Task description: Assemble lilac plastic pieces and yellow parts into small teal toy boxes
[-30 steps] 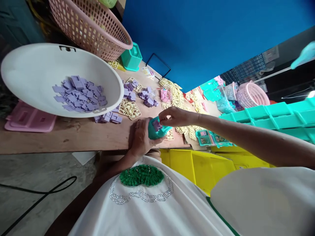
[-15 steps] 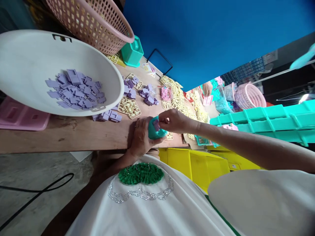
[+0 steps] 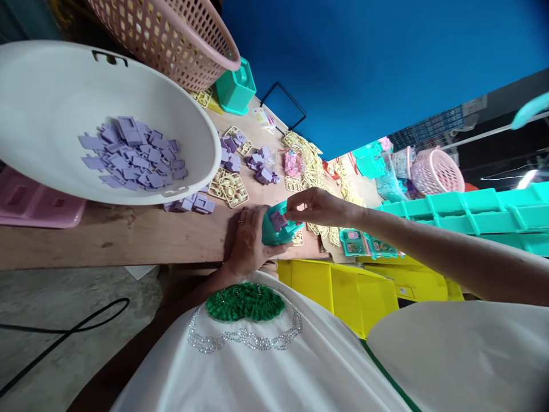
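My left hand (image 3: 250,237) is wrapped round a teal plastic case (image 3: 269,232) at the table's front edge, holding it from the left side. A purple plastic part (image 3: 278,221) sits in the case's opening. My right hand (image 3: 312,207) is over the case's right side with thumb and forefinger pinched close to the purple part. Whatever lies between those fingertips is too small to make out. Behind the hands lie cream frames of moulded parts (image 3: 235,191) and a cluster of purple parts (image 3: 262,165).
A white basin (image 3: 47,97) of purple pieces stands left, before a pink basket (image 3: 189,57). A teal box (image 3: 237,88) stands behind. Teal trays (image 3: 484,214) are stacked right, yellow bins (image 3: 343,280) below the edge. A blue panel (image 3: 364,68) rises behind.
My right hand has shifted slightly right, and more of the purple part shows. Another person's hand with a pink piece, at the back right before, is out of sight now.
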A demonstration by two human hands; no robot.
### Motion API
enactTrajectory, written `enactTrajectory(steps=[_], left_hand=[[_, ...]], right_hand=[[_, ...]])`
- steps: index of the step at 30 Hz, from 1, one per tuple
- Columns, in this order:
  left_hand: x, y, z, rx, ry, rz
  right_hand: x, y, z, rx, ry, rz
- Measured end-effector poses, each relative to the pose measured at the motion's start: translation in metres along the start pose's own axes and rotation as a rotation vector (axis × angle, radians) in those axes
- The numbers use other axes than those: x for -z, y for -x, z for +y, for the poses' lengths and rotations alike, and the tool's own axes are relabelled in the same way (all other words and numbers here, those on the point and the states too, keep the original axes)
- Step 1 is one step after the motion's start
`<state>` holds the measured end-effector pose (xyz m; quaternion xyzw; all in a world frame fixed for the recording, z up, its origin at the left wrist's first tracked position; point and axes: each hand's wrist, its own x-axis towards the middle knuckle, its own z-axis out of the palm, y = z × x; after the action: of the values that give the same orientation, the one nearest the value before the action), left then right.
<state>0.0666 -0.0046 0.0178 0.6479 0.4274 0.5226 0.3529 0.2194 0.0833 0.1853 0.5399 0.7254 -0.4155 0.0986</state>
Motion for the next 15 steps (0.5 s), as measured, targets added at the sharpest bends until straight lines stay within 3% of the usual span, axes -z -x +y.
enactTrajectory(steps=[15], left_hand=[[0.003, -0.002, 0.003, 0.057, 0.024, -0.032]], right_hand=[[-0.013, 0.01, 0.012, -0.076, -0.282, 0.077]])
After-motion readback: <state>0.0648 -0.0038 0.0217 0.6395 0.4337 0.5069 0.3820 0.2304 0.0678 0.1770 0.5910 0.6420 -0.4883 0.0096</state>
